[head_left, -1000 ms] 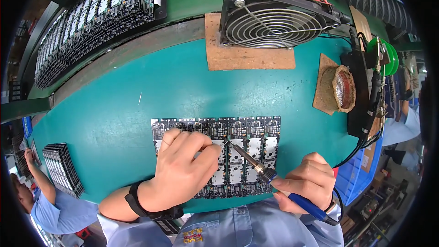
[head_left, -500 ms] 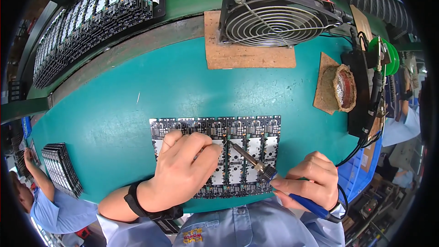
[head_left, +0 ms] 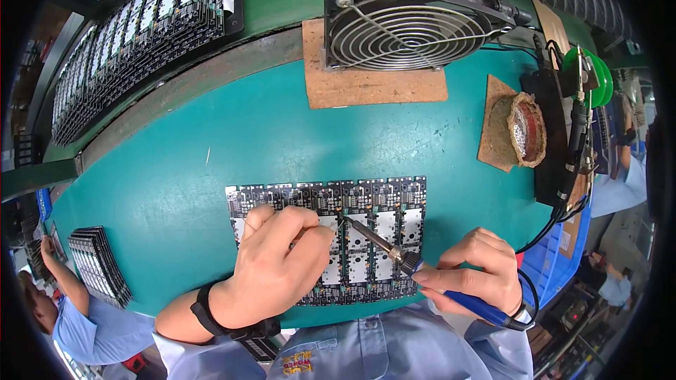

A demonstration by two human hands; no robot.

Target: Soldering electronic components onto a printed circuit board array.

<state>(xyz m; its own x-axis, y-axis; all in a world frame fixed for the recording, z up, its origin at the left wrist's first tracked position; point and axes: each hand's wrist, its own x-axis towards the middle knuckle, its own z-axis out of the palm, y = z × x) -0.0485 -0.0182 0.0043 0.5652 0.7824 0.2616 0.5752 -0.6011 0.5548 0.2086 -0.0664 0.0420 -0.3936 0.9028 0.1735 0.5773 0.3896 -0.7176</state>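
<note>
A flat, dark circuit board panel (head_left: 331,236), gridded with pale rectangles, lies on a smooth teal workbench (head_left: 176,169) near the person's body. Behind it a black wire-grilled fan (head_left: 415,17) stands on a cork slab, with a round cork-ringed holder of metallic wool (head_left: 527,130) to the right. Racks of boards line the bench's far left edge. The left hand (head_left: 278,267) rests curled on the panel, fingertips pinched together. The right hand (head_left: 475,274) grips a blue-handled soldering iron (head_left: 415,264), its tip touching the panel's middle.
</note>
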